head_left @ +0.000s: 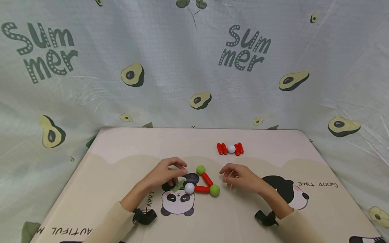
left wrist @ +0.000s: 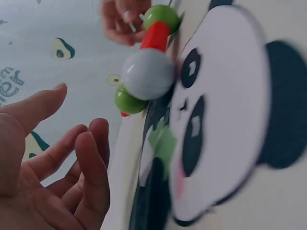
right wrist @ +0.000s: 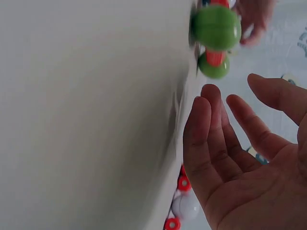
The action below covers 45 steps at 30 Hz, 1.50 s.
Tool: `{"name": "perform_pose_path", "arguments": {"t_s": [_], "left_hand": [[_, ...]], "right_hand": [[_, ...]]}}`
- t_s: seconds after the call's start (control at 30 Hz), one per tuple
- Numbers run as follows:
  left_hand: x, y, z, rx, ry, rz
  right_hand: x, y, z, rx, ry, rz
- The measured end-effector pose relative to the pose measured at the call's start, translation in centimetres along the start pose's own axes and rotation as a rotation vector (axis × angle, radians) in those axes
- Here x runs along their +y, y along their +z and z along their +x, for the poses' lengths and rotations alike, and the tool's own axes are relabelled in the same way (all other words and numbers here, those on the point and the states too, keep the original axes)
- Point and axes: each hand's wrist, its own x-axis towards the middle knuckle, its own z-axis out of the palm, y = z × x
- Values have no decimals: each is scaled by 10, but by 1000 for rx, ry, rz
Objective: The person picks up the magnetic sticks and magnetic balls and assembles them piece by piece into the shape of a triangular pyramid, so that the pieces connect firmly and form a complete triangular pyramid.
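Two green balls, a white ball (head_left: 189, 188) and two red rods (head_left: 202, 189) form an angled chain on the table, over the panda print. One green ball (head_left: 214, 190) sits at the corner; the other green ball (head_left: 200, 169) ends the far arm. Just left of the chain hovers my left hand (head_left: 170, 172), fingers loosely bent around nothing. My right hand (head_left: 241, 177) is on the other side, apart from the corner ball, its fingers relaxed. Both wrist views show bare palms, with the left hand (left wrist: 62, 163) and right hand (right wrist: 244, 153) holding nothing.
Farther back on the table (head_left: 146, 141) lie several loose red rods (head_left: 222, 149) with a white ball (head_left: 231, 149) among them. Black straps with wrist cameras (head_left: 144, 216) sit at both wrists. A printed curtain (head_left: 170, 50) hangs behind the table's far edge.
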Motion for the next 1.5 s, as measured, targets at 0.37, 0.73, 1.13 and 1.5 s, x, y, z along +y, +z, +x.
{"name": "perform_pose_path", "arguments": {"t_s": [0.37, 0.73, 1.13, 1.5], "left_hand": [[23, -8, 92, 52, 8, 170], [49, 8, 163, -74, 110, 564], [71, 34, 196, -209, 129, 907], [74, 38, 198, -229, 120, 990]], "right_hand": [[-11, 28, -4, -60, 0, -56], [-12, 39, 1, -9, 48, -84], [-14, 35, 0, -10, 58, -94], [-13, 38, 2, -13, 73, -73]]}}
